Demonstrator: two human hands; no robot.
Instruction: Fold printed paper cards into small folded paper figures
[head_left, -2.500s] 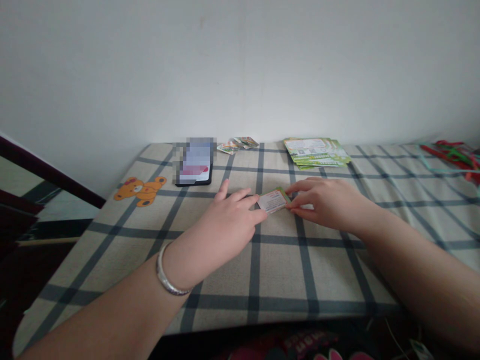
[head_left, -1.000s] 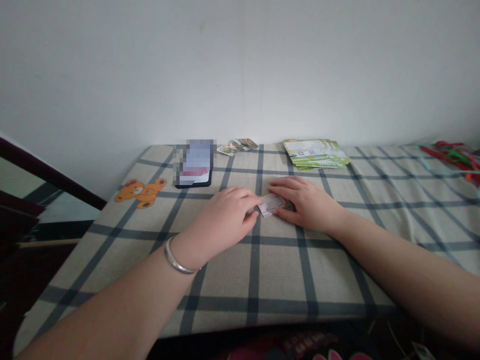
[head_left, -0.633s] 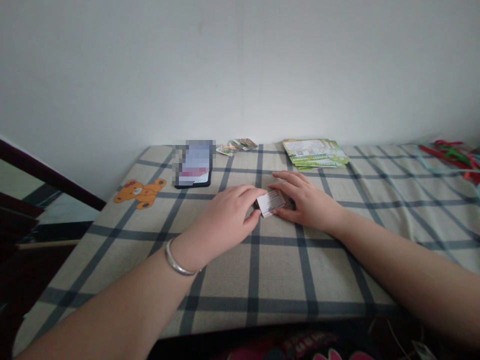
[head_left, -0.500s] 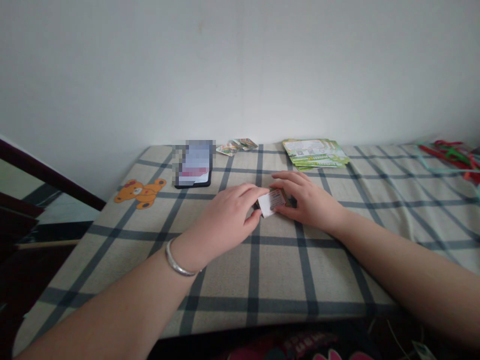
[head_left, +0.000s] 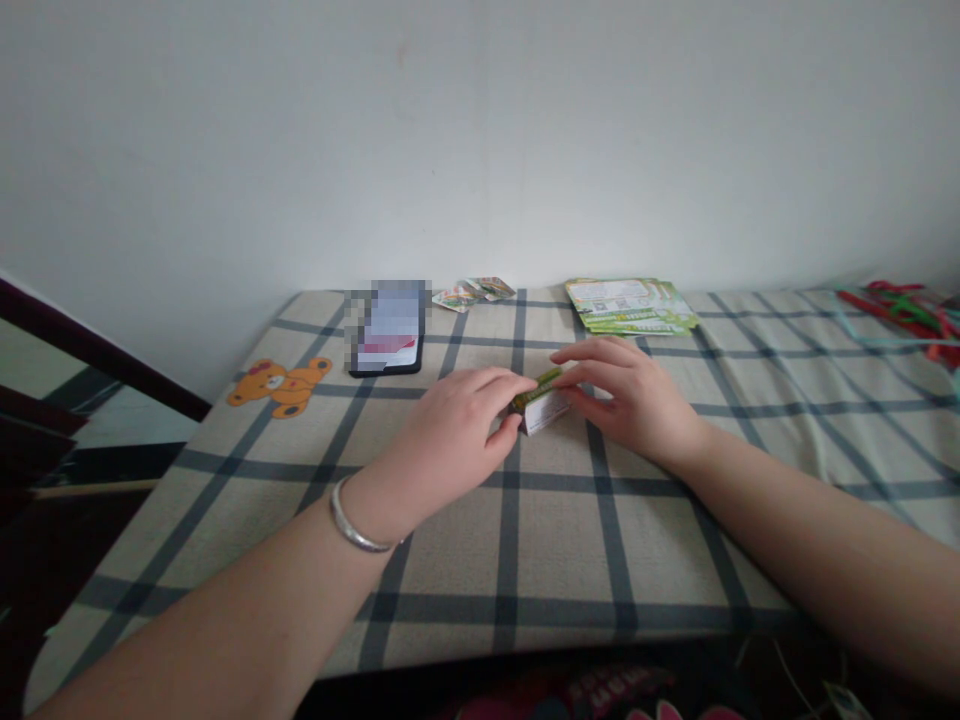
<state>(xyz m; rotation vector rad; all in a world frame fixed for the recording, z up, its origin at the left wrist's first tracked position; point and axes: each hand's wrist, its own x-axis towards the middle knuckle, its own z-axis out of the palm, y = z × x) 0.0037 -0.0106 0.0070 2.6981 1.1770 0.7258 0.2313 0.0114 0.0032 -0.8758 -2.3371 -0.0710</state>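
A small green-and-white cardboard box [head_left: 546, 410] rests on the checked tablecloth, partly covered by my fingers. My left hand [head_left: 469, 420], with a silver bangle at the wrist, pinches its left end between thumb and fingers. At the right end, my right hand [head_left: 626, 400] curls its thumb and index finger onto the box, while another finger sits raised above it. The green printed face points up and a white side faces me. Whether the box's right end is closed is hidden by my right fingers.
Toward the wall lie a phone [head_left: 390, 330], some small printed packets [head_left: 474, 292] and a fanned stack of green printed sheets [head_left: 630, 305]. An orange teddy bear cutout [head_left: 281, 387] is at the left; red and green strips [head_left: 907, 315] lie far right. The tablecloth [head_left: 450, 560] has creases at right.
The white panel that lay on top no longer faces up; the green face of the box now shows there. My right hand has shifted slightly right, and my left stays nearly still.
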